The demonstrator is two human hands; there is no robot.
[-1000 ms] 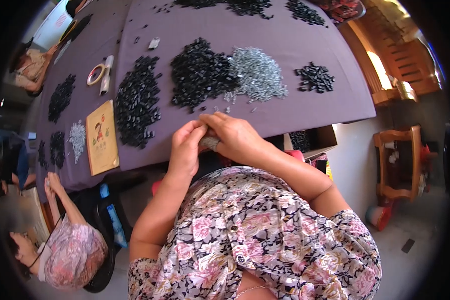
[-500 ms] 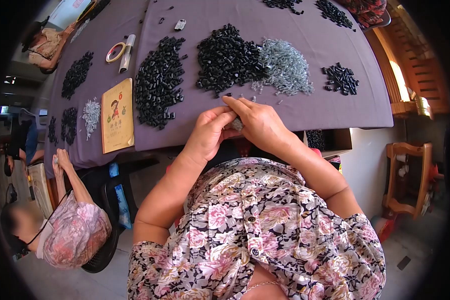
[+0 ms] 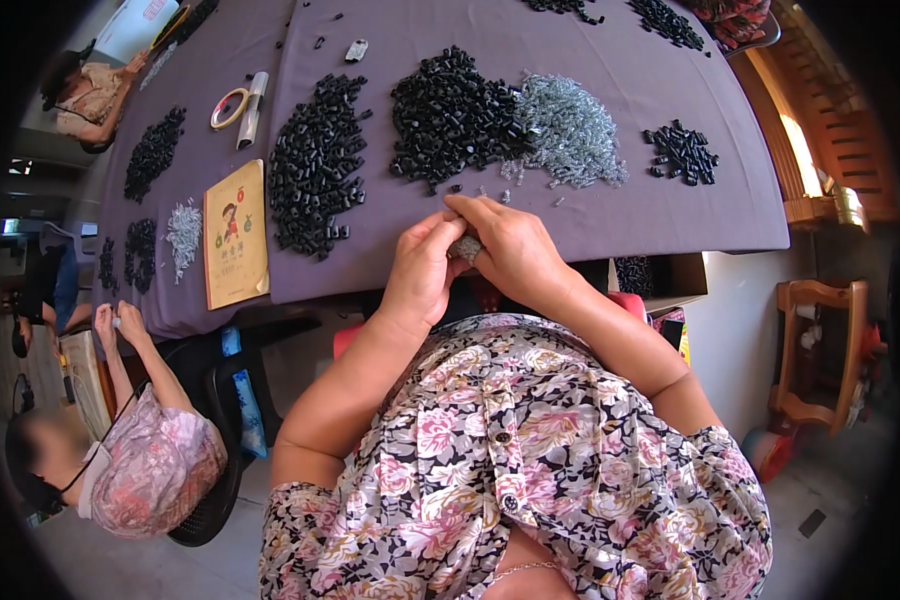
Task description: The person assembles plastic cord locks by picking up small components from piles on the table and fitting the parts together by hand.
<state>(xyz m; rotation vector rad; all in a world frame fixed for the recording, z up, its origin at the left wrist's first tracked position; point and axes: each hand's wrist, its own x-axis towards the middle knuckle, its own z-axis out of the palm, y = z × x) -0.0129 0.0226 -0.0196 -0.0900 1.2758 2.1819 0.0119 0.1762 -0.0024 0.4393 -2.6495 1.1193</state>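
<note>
My left hand (image 3: 422,262) and my right hand (image 3: 515,243) meet in front of my chest at the table's near edge. The fingers of both are closed and pressed together at the tips. A small grey, rough-looking thing (image 3: 467,248) shows between the hands; I cannot tell what it is. Whatever the fingertips pinch is hidden. Just beyond the hands lie a large heap of small black tubular pieces (image 3: 450,115) and, touching it on the right, a heap of small clear pieces (image 3: 570,130). A few loose clear bits lie near my right fingers.
Another black heap (image 3: 320,165) lies left, beside a yellow booklet (image 3: 235,235), a tape roll (image 3: 230,108) and a clear roll (image 3: 253,110). A smaller black pile (image 3: 682,152) is at right. A co-worker (image 3: 150,450) sits at left. An open box (image 3: 675,278) stands below the table edge.
My hands have shifted slightly and turned, showing more of the grey thing between them. The co-worker's hands at left moved slightly. The heaps look the same.
</note>
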